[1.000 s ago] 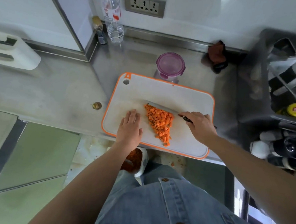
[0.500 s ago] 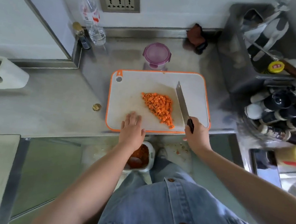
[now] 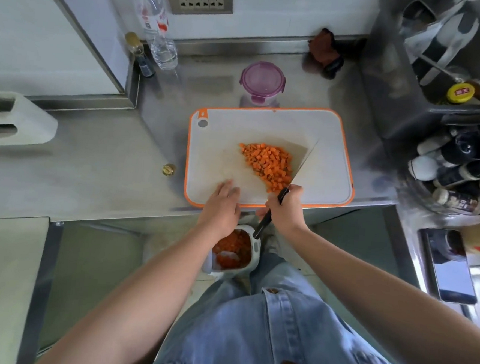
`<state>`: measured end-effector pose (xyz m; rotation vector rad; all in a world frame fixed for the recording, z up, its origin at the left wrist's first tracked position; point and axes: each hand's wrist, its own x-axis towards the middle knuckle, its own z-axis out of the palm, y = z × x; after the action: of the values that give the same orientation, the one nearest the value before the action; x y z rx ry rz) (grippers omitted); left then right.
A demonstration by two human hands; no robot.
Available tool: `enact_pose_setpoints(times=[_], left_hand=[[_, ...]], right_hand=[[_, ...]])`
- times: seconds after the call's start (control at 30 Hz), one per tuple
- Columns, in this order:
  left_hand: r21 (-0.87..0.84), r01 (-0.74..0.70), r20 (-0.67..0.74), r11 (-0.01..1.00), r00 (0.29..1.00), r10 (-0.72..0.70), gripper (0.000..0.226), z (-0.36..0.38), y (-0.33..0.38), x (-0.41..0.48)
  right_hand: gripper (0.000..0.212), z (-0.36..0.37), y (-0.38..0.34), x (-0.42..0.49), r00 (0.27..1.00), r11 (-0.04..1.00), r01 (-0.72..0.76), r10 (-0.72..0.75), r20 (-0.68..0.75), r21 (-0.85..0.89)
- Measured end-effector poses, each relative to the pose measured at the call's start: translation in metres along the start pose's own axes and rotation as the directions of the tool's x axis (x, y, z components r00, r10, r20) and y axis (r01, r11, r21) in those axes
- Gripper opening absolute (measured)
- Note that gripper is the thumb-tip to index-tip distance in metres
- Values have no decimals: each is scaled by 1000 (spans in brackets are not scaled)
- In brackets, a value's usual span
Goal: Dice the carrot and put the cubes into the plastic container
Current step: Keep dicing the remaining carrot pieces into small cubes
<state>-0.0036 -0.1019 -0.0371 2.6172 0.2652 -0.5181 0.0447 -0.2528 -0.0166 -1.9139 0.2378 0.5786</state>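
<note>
A heap of orange carrot cubes [image 3: 268, 162] lies in the middle of the white, orange-rimmed cutting board [image 3: 329, 148]. My right hand [image 3: 286, 210] is at the board's near edge, closed around the black handle of a knife [image 3: 305, 161]. The blade stands on edge against the heap's right side. My left hand [image 3: 223, 206] rests flat on the board's near left edge, fingers slightly apart, holding nothing. A white plastic container [image 3: 255, 248] with carrot cubes inside sits below the counter edge, partly hidden under my left wrist.
A purple-lidded jar [image 3: 263, 79] stands just behind the board. A water bottle [image 3: 158, 34] and a small dark bottle [image 3: 141, 55] are at the back left. Sauce bottles [image 3: 461, 169] crowd the right, with a phone [image 3: 449, 264] nearer. A small brass knob [image 3: 168, 169] sits left of the board.
The right hand moved left along the near edge with the knife, and the blade now stands on edge against the heap. The left hand stayed at the near edge.
</note>
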Motion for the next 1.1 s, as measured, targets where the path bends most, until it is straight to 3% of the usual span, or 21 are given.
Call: enact_pose_setpoints(times=[0.23,0.37,0.47,0.7,0.83,0.97,1.1], left_hand=[[-86,-30,-7,996,1000,29,47,-11,-11,0],[-95,-2,-33,995,999,-1,44,-15,-7,3],[-82,22,-54,996,998,-27,44,-18,-2,7],[-33,92,-8,995,996,-93,43,-21,7,20],[-22,112,-8,993,994,-112,40,-24,8,24],[-21,112,1,993,994,-112,40,-25,8,26],[-103,133,-44,986,990,-138,30,-26,8,31]], right_hand=[[33,-6,-14,15,997,996,29,-23,76,-84],[31,-30,-11,25,990,967,118,-132,-50,-225],[33,-45,-9,34,983,944,145,-172,-70,-296],[32,-45,-8,35,948,819,318,-273,163,-479],[35,-58,-13,44,939,796,336,-327,109,-504],[34,-69,-13,48,935,757,352,-305,180,-550],[33,-74,-21,49,917,805,392,-382,117,-446]])
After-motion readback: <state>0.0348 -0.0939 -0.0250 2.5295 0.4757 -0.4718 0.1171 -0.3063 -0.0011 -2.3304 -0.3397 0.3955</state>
